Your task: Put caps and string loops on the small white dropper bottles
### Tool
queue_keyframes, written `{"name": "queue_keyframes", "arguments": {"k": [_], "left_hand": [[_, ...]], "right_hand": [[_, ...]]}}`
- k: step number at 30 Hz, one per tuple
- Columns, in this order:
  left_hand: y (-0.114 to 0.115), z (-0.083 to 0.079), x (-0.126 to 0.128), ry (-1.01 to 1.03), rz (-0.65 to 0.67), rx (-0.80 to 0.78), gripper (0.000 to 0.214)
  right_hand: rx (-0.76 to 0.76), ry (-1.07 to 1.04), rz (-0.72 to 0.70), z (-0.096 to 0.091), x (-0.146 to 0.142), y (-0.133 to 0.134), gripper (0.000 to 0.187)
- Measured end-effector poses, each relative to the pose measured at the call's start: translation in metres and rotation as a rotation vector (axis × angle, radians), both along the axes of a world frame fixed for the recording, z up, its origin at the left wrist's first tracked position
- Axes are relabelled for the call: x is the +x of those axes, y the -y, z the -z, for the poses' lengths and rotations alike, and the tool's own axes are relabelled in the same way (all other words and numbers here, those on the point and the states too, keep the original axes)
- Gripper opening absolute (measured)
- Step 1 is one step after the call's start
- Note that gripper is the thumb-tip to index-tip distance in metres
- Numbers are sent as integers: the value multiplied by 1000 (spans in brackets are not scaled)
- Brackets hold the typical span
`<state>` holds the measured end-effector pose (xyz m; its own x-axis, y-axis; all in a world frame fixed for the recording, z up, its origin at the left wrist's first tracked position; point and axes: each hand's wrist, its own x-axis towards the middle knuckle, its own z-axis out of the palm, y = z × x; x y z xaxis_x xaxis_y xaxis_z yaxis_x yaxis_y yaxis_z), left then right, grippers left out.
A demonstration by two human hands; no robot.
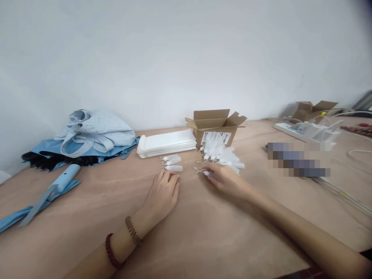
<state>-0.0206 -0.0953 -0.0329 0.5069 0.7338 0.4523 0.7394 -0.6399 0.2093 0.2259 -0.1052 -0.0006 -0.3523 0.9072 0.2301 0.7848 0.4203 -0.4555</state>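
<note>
My left hand [163, 190] lies palm down on the table, its loosely bent fingers apart and empty. Its fingertips are right by a small translucent white plastic tube [174, 168] with a pointed tip and a string loop. A few similar tubes [172, 158] lie just behind that one. My right hand [223, 176] is closed in a pinch around another such white tube [207, 173], whose string sticks out to the left; the fingers hide part of it. Beyond the right hand lies a pile of these tubes [216, 150].
Behind the pile stands an open cardboard box [213, 133]. Left of it is a stack of white envelopes [168, 140]. A pale blue bag [99, 130] and a blue umbrella [65, 178] lie at the left. A power strip [308, 131] with cables and a second box [312, 111] are at the right.
</note>
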Motion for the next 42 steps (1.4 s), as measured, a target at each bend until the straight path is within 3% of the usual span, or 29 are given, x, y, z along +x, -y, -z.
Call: {"name": "queue_keyframes", "arguments": {"k": [4,9,14,18,23,30,37,42], "left_hand": [[2,-4,-1,59,44,-40,23],[5,-9,5,183,89,-113,25],[12,-10,11,308,144,-180,30],[16,-10,14,281,170,-209,26],[17,-12,15,230,197,-233,20],[17,-16,15,236,196,-304,22],[15,-22,13,416,110,-518,28],[11,-25,11,474,99,-649,33]], "right_hand": [[-155,-293,45,-4,-7,0,34],[-394,-683,49,-5,-17,4,28],[-619,-1028,-35,1,-22,7,29],[-749,-1170,-90,4,-25,10,32],[-829,-1152,-62,5,-28,13,29],[-793,-1003,-23,1,-30,13,33],[-816,-942,-120,1,-27,13,36],[-754,-931,-82,1,-27,15,34]]}}
